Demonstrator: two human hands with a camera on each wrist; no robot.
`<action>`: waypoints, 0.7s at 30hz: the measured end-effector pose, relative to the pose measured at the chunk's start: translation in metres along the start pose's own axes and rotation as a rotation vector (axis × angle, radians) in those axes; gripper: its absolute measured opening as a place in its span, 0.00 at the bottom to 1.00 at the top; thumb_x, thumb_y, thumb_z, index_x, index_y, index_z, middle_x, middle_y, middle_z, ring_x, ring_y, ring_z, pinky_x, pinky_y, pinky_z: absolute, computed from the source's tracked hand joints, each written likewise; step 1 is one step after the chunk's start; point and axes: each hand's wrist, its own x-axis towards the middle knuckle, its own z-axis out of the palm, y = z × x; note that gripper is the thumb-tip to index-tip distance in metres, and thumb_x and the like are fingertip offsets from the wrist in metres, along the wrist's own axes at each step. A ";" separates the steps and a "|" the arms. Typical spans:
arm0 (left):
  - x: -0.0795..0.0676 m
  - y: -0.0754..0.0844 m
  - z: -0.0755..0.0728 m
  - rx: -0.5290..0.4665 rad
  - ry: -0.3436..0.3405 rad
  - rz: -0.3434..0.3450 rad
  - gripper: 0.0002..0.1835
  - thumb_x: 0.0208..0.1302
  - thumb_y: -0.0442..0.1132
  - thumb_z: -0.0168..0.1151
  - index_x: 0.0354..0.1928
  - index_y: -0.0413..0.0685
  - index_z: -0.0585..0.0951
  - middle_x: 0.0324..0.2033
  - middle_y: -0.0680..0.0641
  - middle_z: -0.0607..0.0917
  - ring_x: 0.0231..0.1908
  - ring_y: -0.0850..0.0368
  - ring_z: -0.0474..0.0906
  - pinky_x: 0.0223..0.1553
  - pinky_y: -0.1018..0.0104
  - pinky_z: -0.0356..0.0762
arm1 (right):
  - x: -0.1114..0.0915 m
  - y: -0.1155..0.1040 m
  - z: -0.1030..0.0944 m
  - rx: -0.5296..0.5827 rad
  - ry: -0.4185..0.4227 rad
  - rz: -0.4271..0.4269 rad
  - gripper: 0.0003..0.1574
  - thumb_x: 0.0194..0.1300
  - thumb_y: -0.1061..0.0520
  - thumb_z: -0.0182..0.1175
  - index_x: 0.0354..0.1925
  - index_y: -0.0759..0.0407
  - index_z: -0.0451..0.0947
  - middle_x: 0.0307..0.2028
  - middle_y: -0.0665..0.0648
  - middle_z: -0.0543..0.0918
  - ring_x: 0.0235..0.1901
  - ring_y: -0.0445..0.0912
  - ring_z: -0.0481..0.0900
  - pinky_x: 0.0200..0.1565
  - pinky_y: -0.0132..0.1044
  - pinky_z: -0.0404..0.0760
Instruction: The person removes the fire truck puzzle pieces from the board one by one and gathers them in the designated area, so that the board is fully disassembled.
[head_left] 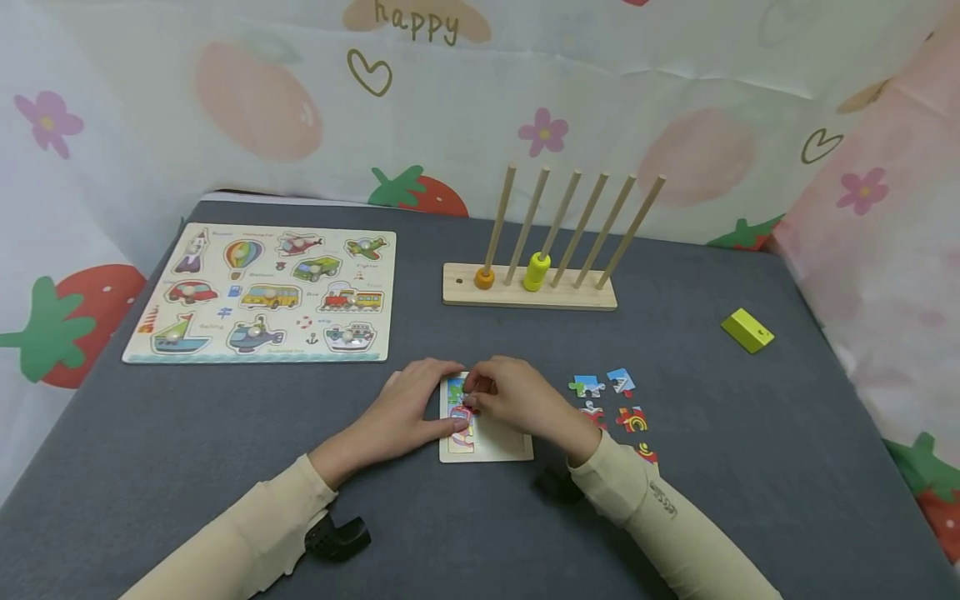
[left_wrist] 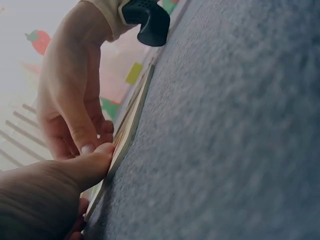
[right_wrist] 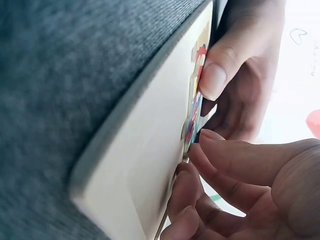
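Observation:
A small jigsaw board (head_left: 502,442) lies flat in front of me, with joined colourful pieces (head_left: 461,433) along its left side and bare pale wood on the right. My left hand (head_left: 397,421) lies at the board's left edge, fingers reaching toward the far corner. Its straight thumb (right_wrist: 215,82) presses on the joined pieces. Above the upper part of the picture, my right hand (head_left: 517,400) pinches a puzzle piece (right_wrist: 187,155), mostly hidden by the fingertips. Several loose puzzle pieces (head_left: 632,419) lie just right of the board, some partly behind the right wrist.
Behind on the left lies a large vehicle puzzle board (head_left: 300,321). A wooden base (head_left: 457,287) with several upright pegs stands at the back middle, carrying orange and yellow-green beads. A yellow block (head_left: 747,331) rests far right on the grey tabletop (head_left: 150,467).

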 end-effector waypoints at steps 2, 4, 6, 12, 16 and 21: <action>0.001 0.000 0.000 -0.028 0.014 -0.028 0.36 0.55 0.53 0.70 0.63 0.46 0.71 0.57 0.46 0.75 0.62 0.47 0.66 0.57 0.46 0.63 | 0.000 0.000 0.001 -0.004 0.007 0.005 0.03 0.63 0.58 0.64 0.36 0.57 0.81 0.28 0.49 0.78 0.29 0.39 0.73 0.32 0.32 0.73; 0.001 0.001 0.001 -0.049 0.032 -0.058 0.36 0.53 0.52 0.72 0.61 0.47 0.72 0.57 0.46 0.74 0.62 0.46 0.65 0.59 0.44 0.61 | 0.000 -0.001 0.001 -0.002 0.011 0.015 0.03 0.63 0.58 0.64 0.35 0.57 0.81 0.27 0.49 0.78 0.29 0.40 0.73 0.31 0.32 0.72; 0.002 0.001 0.001 -0.062 0.050 -0.088 0.35 0.51 0.51 0.73 0.60 0.47 0.74 0.56 0.45 0.74 0.62 0.45 0.63 0.61 0.43 0.59 | 0.000 -0.002 0.001 0.009 0.012 0.021 0.03 0.64 0.58 0.63 0.33 0.57 0.81 0.27 0.48 0.78 0.29 0.40 0.72 0.31 0.32 0.72; 0.002 0.003 0.001 -0.065 0.073 -0.134 0.35 0.48 0.51 0.75 0.58 0.46 0.75 0.55 0.45 0.74 0.62 0.45 0.62 0.61 0.44 0.58 | -0.002 -0.004 0.000 0.120 -0.013 0.077 0.06 0.66 0.57 0.60 0.33 0.55 0.81 0.26 0.48 0.80 0.26 0.41 0.74 0.29 0.33 0.72; 0.003 0.003 0.001 -0.063 0.077 -0.139 0.35 0.48 0.51 0.75 0.58 0.46 0.75 0.55 0.45 0.74 0.62 0.45 0.63 0.61 0.44 0.59 | -0.003 -0.005 0.000 0.129 0.001 0.125 0.06 0.67 0.56 0.59 0.35 0.56 0.81 0.27 0.49 0.80 0.26 0.41 0.74 0.29 0.33 0.72; 0.003 0.003 0.001 -0.055 0.072 -0.138 0.36 0.48 0.51 0.75 0.58 0.46 0.75 0.55 0.44 0.74 0.61 0.45 0.64 0.60 0.44 0.61 | -0.002 -0.004 0.002 0.118 0.005 0.123 0.05 0.66 0.57 0.60 0.34 0.56 0.81 0.25 0.50 0.79 0.24 0.41 0.73 0.28 0.33 0.71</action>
